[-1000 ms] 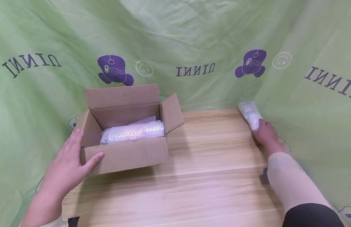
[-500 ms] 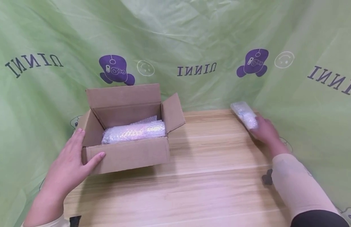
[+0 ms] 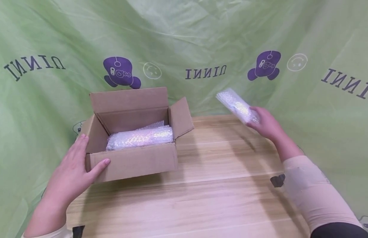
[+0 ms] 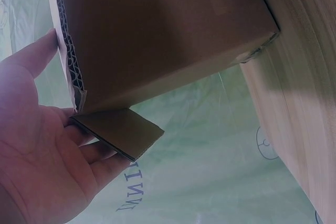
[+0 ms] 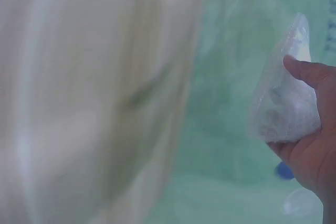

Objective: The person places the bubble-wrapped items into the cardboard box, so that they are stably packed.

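An opened cardboard box (image 3: 136, 160) stands at the left of the table in the head view. Inside it lie a bubble-wrapped bundle (image 3: 140, 138) and, behind that, more bubble wrap. My left hand (image 3: 72, 168) rests on the box's near left corner, thumb against the front panel and fairly straight fingers along the left flap. The left wrist view shows those fingers behind the small flap (image 4: 118, 132). At the right, my right hand (image 3: 267, 125) grips one end of a flat bubble-wrapped package (image 3: 236, 104), raised above the table and tilted; what is inside cannot be made out.
Green printed cloth (image 3: 207, 36) hangs behind and on both sides of the wooden table (image 3: 196, 201). The box's right flap (image 3: 181, 117) leans outward and its back flap (image 3: 128, 100) stands up. A black patch (image 3: 277, 180) lies near the right forearm.
My right hand has lifted the bubble-wrapped package off the table's far right corner and brought it leftward. The left hand and the box have stayed in place.
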The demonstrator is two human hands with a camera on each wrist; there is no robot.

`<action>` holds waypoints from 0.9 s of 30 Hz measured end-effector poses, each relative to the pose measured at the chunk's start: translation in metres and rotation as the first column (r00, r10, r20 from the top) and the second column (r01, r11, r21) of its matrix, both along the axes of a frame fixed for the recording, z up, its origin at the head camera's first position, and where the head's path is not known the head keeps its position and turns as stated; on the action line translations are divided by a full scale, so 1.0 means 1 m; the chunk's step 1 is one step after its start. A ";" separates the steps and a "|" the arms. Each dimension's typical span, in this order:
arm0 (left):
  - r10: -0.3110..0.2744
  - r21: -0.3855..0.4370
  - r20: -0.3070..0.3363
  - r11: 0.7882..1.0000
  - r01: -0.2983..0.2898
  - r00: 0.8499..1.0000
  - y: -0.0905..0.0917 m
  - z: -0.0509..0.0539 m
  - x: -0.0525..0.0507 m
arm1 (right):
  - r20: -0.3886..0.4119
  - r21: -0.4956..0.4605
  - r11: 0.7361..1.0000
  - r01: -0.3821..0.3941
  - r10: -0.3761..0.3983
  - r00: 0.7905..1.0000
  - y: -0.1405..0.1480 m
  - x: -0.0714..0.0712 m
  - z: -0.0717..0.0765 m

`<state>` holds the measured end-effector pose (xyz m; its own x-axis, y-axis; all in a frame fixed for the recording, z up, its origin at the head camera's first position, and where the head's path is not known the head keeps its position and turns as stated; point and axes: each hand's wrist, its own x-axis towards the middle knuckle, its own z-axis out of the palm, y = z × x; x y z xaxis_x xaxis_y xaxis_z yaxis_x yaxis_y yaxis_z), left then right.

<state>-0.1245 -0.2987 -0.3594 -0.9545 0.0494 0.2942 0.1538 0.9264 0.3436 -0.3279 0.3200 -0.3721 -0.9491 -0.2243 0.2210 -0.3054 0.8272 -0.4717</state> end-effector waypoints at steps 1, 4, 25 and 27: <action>0.000 0.003 0.004 1.000 0.000 1.000 0.000 0.000 0.000 | -0.015 0.002 1.000 -0.010 0.010 1.000 -0.006 0.000 0.006; 0.000 -0.001 0.013 1.000 0.000 1.000 -0.001 0.000 -0.002 | -0.056 0.007 0.999 -0.044 0.044 0.997 -0.022 0.002 0.023; -0.003 0.004 -0.001 1.000 0.003 1.000 0.000 0.000 0.000 | -0.262 0.130 0.955 -0.267 0.293 0.920 -0.144 0.022 0.142; -0.001 0.008 -0.003 1.000 0.001 1.000 0.000 -0.001 0.000 | -0.262 0.139 0.946 -0.292 0.319 0.911 -0.157 0.023 0.149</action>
